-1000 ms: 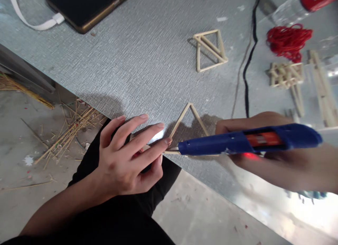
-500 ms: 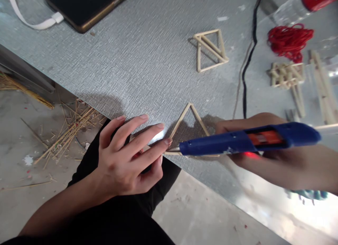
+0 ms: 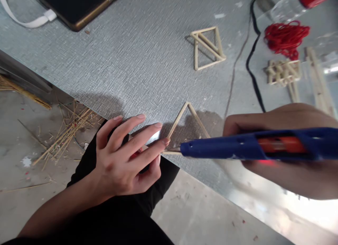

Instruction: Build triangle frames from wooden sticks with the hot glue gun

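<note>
My right hand (image 3: 285, 181) is closed round a blue hot glue gun (image 3: 219, 147) with an orange window in its body and a red glow below. The gun's nozzle points left, at the lower left corner of a triangle of thin wooden sticks (image 3: 178, 120) near the table edge. At that corner, the index fingertip and thumb of my left hand (image 3: 126, 155) hold the sticks, while its other fingers are spread. The gun hides part of the triangle's lower side. Farther back on the table lies a small stick frame (image 3: 208, 49) with crossing pieces.
A phone (image 3: 79, 7) with a white cable lies at the upper left. A black cord (image 3: 253, 69), red string (image 3: 286, 37), a stick lattice (image 3: 283, 72) and a bottle (image 3: 287, 7) are at the right. Loose sticks (image 3: 68, 132) litter the floor beyond the table edge.
My right hand and the glue gun have shifted right and toward the camera, the nozzle staying near the triangle's corner. The black cord has bent differently. My left hand keeps its hold.
</note>
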{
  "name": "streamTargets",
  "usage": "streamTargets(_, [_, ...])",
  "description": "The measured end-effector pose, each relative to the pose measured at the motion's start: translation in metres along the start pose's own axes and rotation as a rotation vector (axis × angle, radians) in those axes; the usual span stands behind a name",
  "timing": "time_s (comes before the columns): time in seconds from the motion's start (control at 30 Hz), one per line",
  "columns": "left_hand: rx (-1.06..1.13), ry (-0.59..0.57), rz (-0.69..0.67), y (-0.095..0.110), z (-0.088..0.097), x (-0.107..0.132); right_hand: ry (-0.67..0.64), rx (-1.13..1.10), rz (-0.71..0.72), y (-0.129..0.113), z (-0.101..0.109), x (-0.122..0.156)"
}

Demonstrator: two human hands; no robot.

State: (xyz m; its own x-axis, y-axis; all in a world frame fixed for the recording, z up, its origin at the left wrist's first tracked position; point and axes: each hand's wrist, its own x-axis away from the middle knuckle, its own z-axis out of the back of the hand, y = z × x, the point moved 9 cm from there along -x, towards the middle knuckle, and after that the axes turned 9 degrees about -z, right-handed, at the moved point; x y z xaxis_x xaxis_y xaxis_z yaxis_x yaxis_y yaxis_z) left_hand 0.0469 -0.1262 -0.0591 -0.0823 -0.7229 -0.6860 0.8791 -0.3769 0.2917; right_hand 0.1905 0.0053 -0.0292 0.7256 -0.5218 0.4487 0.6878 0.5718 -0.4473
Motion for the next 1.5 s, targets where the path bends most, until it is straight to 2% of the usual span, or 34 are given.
streamTargets(0.1, [0.011, -0.003, 0.007, -0.001, -0.001, 0.0, 0.048, 0.094, -0.073, 0.008, 0.006, 0.005])
streamTargets(0.2, [0.015, -0.007, 0.009, -0.001, 0.0, 0.0, 0.038, 0.1, -0.091, 0.009, 0.004, 0.005])
streamTargets(0.37, [0.015, 0.007, 0.01, -0.001, 0.001, 0.0, 0.007, 0.029, -0.043, 0.005, -0.003, -0.001])
streamTargets(0.9, [0.015, 0.013, 0.032, -0.002, -0.001, 0.001, 0.002, 0.079, 0.085, -0.001, -0.003, -0.002])
streamTargets(1.1, [0.021, 0.02, 0.026, -0.003, -0.001, 0.003, 0.033, 0.153, 0.071, 0.001, -0.001, 0.003])
streamTargets(1.27, [0.023, 0.009, 0.028, -0.003, -0.001, 0.004, 0.056, 0.211, 0.001, 0.008, 0.002, 0.005])
streamTargets(1.5, [0.003, -0.011, 0.007, -0.001, -0.001, 0.0, 0.021, 0.114, 0.04, 0.0, -0.003, 0.0])
